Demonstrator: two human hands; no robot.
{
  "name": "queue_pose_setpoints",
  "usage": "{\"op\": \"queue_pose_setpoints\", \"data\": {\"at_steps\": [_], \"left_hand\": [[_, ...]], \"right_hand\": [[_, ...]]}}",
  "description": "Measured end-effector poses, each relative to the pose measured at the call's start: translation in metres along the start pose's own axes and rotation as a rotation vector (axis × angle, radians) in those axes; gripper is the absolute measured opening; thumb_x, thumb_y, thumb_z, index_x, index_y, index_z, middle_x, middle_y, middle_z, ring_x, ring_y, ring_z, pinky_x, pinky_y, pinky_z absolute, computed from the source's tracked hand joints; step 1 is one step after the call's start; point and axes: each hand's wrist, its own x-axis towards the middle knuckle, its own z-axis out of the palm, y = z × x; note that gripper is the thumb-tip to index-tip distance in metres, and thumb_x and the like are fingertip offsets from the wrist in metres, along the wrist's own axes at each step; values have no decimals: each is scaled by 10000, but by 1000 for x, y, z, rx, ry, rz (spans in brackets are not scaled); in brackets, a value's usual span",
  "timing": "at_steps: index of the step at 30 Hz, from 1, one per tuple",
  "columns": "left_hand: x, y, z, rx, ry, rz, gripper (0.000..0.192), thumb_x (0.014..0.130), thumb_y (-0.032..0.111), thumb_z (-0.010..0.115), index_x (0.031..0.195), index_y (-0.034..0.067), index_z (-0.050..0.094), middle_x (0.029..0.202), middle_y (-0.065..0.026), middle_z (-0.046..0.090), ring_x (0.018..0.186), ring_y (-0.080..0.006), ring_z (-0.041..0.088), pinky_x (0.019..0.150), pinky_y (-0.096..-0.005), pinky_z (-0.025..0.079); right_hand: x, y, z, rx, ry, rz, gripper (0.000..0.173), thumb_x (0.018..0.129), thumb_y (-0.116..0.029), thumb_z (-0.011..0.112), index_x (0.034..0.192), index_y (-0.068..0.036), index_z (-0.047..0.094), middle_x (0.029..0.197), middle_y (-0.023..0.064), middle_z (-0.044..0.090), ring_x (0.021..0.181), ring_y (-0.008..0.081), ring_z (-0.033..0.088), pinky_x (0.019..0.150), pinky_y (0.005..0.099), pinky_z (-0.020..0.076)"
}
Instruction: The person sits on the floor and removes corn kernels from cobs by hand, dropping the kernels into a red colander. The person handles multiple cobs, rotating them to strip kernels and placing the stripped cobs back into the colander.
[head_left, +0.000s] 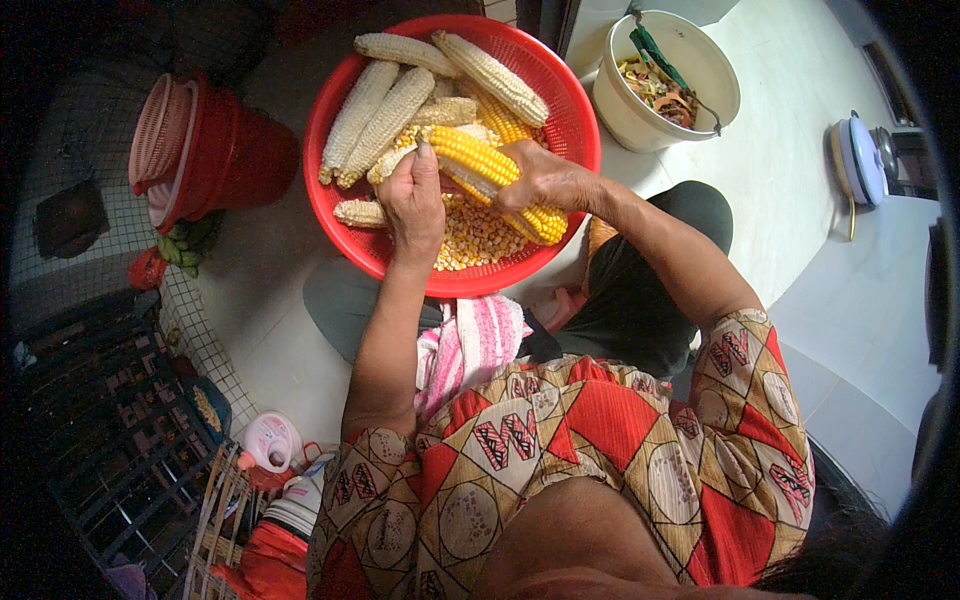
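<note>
A yellow ear of corn (472, 157) is held slantwise over a red plastic colander basket (328, 217). A pale strip without kernels runs along its side. My right hand (544, 180) wraps around its middle and lower part. At the upper end, my left hand (412, 199) grips with the thumb against the tip; its other fingers are mostly hidden. Several stripped corncobs (390, 124) lie in the basket's far half, with another yellow ear (499, 112) among them. Loose corn kernels (480, 236) are heaped at the near side, below my hands.
A white bucket (615, 112) with peelings stands at the far right. Stacked red buckets and baskets (247, 157) are to the left. A pink-striped towel (480, 330) lies on my lap. A pink plastic jug (271, 439) and a dark rack (112, 435) are at the lower left.
</note>
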Motion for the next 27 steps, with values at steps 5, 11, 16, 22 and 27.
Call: {"op": "queue_pose_setpoints", "data": {"at_steps": [5,11,16,22,27], "left_hand": [[-6,22,8,-561,39,-116,272,914,227,504,869,-14,622,809,-57,603,709,-115,574,636,-261,484],[-5,21,3,-528,8,-97,190,868,158,507,763,22,589,727,-20,559,620,-82,526,570,-231,442],[-2,2,-2,-109,28,31,196,843,151,496,690,33,533,647,5,503,532,-67,465,500,-204,389],[-2,-13,-3,44,13,234,217,871,119,442,718,-13,520,713,-35,533,564,-89,510,500,-225,441],[-2,-17,-6,147,13,305,213,889,124,438,850,-53,550,833,-83,583,687,-147,598,578,-266,516]], "right_hand": [[1,-3,-1,-45,19,-43,462,615,-152,632,1034,33,568,831,98,628,766,176,579,706,305,466],[2,-2,0,-124,46,-39,465,598,-150,651,1017,34,569,825,109,632,755,183,584,705,312,467],[2,1,2,-64,14,-53,449,610,-141,651,1020,23,572,823,107,633,753,182,585,704,308,467],[3,0,1,-71,-6,-20,481,584,-148,644,1017,41,555,823,82,614,754,153,570,711,291,466],[2,1,0,-47,-9,-17,490,577,-153,652,1016,41,555,821,80,612,752,150,567,710,289,464]]}}
